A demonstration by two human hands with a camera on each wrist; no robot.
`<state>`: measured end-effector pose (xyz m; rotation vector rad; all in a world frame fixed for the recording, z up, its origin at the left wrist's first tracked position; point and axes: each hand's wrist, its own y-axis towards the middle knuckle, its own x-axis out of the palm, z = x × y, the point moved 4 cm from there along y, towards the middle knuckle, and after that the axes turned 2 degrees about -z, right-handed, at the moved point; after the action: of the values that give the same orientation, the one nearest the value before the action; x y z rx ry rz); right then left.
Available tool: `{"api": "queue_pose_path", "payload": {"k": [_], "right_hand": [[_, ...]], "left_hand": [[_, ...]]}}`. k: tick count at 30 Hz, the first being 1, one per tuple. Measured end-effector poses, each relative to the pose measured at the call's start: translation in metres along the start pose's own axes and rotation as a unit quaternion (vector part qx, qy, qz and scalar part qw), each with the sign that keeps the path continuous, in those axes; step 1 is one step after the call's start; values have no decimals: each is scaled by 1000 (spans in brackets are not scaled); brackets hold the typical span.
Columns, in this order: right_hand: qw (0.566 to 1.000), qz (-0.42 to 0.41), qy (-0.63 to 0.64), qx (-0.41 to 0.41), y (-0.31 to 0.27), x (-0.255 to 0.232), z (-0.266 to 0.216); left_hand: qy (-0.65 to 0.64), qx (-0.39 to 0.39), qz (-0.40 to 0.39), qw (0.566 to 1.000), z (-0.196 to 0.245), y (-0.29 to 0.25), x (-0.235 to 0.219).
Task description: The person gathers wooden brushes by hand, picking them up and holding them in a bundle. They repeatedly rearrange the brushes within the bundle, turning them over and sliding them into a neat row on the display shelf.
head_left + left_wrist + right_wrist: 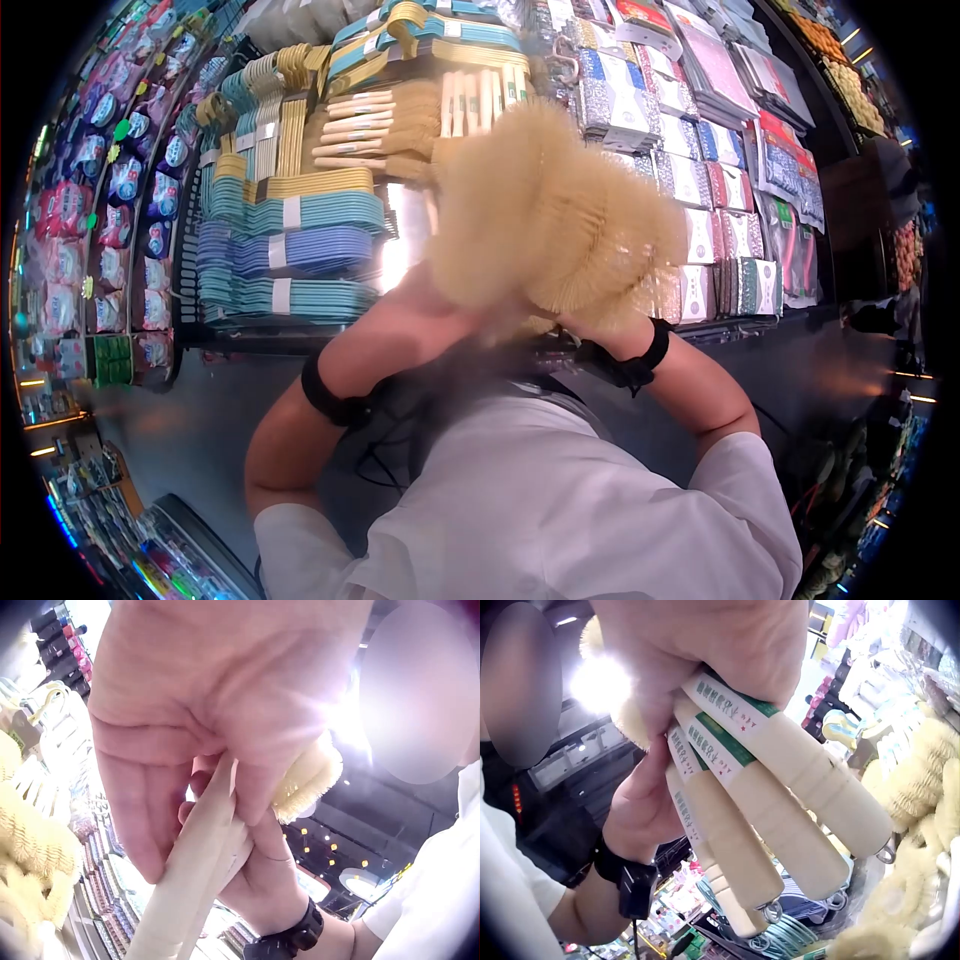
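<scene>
Head view: bundle of long-handled brushes [560, 215], pale bristle heads bunched and blurred, raised above both hands in front of the store shelf [300, 335].

Left hand [420, 325]: fingers and thumb curled round the pale wooden handles [199, 874], seen close in the left wrist view; black wrist strap [330, 398] on the forearm behind it.

Right hand [590, 325]: fist closed over the upper handles just beside the left hand; in the right wrist view the handles [780, 795] fan out below its fingers, each with a white and green label [727, 701] near the grip and a metal hanging ring [885, 853] at the free end.

Beyond the hands: more brushes [390, 130] lying on the shelf, stacked teal and blue hangers [300, 250] to their left, packaged goods [700, 180] to their right.
</scene>
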<state>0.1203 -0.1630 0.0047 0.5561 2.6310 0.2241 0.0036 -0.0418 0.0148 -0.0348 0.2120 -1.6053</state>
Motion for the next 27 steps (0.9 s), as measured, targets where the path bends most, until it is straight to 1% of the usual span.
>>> {"api": "queue_pose_path", "payload": {"k": [1,3,4,5,6,7,8,11,12,13,14,16,17,20,21,23,24,27], "right_hand": [[1000,7,10,6,2,2,0],[998,16,48,36,4,6,4],[995,14,79,57,4,9,7],[986,4,138,90,5,12,12],[973,-2,196,124,5,14,17],[929,-21,325,176,5,19,25],[865,-40,447,225,4,25,30],[777,-50,588,219,10,28,30],[757,-48,617,209,12,29,32],[735,-46,646,200,13,29,36],[712,-44,675,188,15,30,37],[714,-26,669,202,18,27,35],[715,-18,667,210,19,26,34],[799,-17,560,219,27,27,31],[805,-15,552,219,30,29,31],[815,-12,535,221,36,34,32],[801,-8,555,225,38,39,32],[759,3,601,252,35,62,44]], "left_hand": [[-5,-3,-5,1000,-14,2,-2],[25,-4,-1,1000,-9,5,-7],[59,-5,7,998,1,5,-10],[94,-6,15,995,9,6,-12],[86,-27,22,996,7,9,-14],[78,-48,28,995,6,11,-16],[70,-69,34,995,5,14,-18],[77,-97,-3,992,17,24,-25],[79,-106,-15,991,24,26,-26],[73,-127,-11,989,34,27,-27],[50,-116,-6,992,34,28,-28],[9,-91,5,996,24,30,-30],[-6,-60,31,998,15,30,-29],[-11,-24,39,999,-4,35,-28],[-28,-13,54,998,-6,34,-29],[-70,-37,36,996,-6,29,-34],[-91,-48,28,994,-6,27,-38],[-75,-92,24,993,-25,22,-50]]}}
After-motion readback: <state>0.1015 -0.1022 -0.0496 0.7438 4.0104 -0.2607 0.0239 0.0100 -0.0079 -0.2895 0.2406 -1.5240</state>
